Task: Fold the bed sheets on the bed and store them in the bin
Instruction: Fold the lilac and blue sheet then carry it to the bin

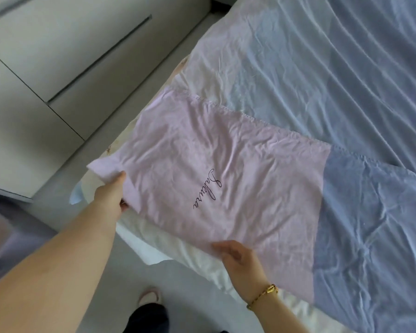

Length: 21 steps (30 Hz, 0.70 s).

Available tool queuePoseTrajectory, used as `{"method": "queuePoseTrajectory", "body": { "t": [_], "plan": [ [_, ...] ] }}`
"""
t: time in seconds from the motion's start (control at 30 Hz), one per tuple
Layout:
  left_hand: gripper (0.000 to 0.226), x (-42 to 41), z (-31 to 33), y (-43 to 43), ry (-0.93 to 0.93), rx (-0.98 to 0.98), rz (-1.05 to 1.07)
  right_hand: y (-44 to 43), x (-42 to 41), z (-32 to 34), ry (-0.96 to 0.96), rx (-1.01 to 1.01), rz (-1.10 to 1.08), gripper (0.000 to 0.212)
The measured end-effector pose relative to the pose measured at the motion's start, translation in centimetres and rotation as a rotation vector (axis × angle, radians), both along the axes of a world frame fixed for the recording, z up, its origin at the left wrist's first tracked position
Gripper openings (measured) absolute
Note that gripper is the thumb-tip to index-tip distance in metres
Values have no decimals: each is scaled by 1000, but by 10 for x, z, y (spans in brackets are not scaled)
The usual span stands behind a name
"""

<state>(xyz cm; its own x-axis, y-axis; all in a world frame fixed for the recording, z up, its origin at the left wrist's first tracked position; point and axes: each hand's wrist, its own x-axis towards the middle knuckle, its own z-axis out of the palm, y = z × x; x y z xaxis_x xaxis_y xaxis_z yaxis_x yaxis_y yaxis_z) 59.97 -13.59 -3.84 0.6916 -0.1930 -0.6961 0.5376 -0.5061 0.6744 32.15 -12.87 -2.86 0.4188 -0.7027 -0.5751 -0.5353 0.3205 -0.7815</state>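
Sheet, pink at one end and blue at the other, lies folded over on the bed, its pink panel nearest the person and bearing a line of dark script lettering. Left of the sheet stands a pale cabinet with long grooved handles, on the grey floor. The left hand grips the sheet's far-left corner: the thumb lies on top of the cloth and the fingers curl shut beneath it, pinching that corner, which is lifted slightly off the bed. Below the sheet's near edge a white layer of bedding shows at the side of the bed. The right hand, a gold bracelet on its wrist, is at the sheet's near edge; its fingers are loosely spread and lie on the pink cloth, the thumb along the hem, though whether it pinches the cloth I cannot tell. Right of the pink panel the sheet's blue part runs on, creased, and beyond it more blue and cream cloth is spread flat across the bed.
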Motion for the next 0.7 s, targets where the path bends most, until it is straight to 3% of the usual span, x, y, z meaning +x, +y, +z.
{"method": "queuePoseTrajectory", "body": {
  "t": [0.1, 0.17, 0.2, 0.27, 0.33, 0.43, 0.5, 0.6, 0.7],
  "plan": [
    [45, 2, -12, 9, -10, 3, -85, 26, 8, -10, -110, 391, -227, 33],
    [45, 5, -13, 16, 18, -64, -162, 40, 17, -19, -168, 616, -315, 22],
    [44, 5, -9, 20, 54, -103, -189, 43, 20, -26, -185, 661, -401, 12],
    [42, 13, -1, 28, 122, -155, -235, 42, 34, -25, -264, 696, -637, 21],
    [41, 21, 10, 33, 177, -220, -283, 34, 47, -18, -363, 683, -871, 33],
    [37, 29, 20, 36, 233, -314, -331, 16, 61, 3, -482, 536, -1235, 25],
    [36, 31, 26, 36, 251, -363, -315, 7, 64, 11, -425, 436, -1381, 19],
    [38, 29, 34, 37, 262, -398, -248, 10, 63, 25, -207, 301, -1274, 14],
    [38, 25, 45, 38, 245, -402, -237, 25, 54, 36, -41, 185, -1101, 26]
  ]
}}
